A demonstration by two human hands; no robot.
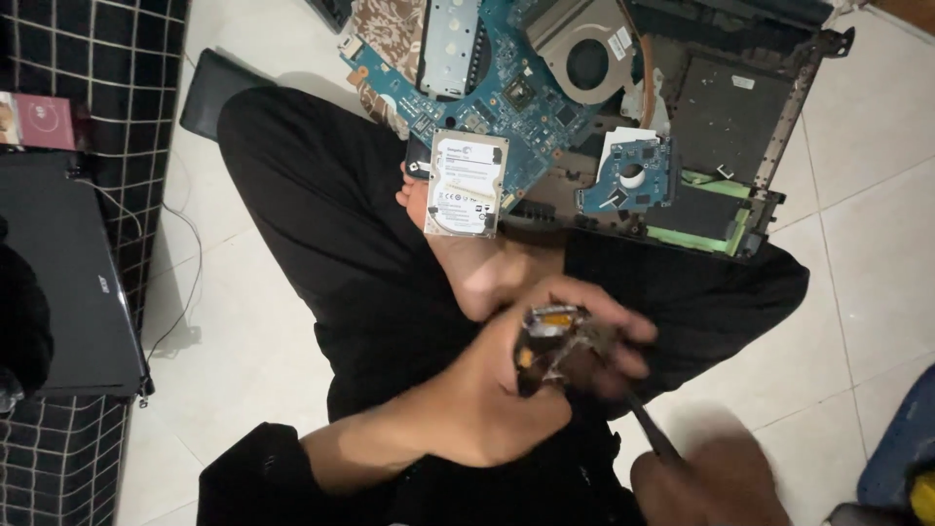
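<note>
Left hand (506,390) had its fingers (609,326) clamped on a small metal part (555,341), steadying it for the right hand (711,482), closed on a thin tool (651,433), below the hard drive (466,185).

Hard drive (467,184), blue motherboard (506,88), closed laptop (68,282)

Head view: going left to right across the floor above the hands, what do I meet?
Closed black laptop → silver hard drive → small blue circuit board → black laptop base frame.
</note>
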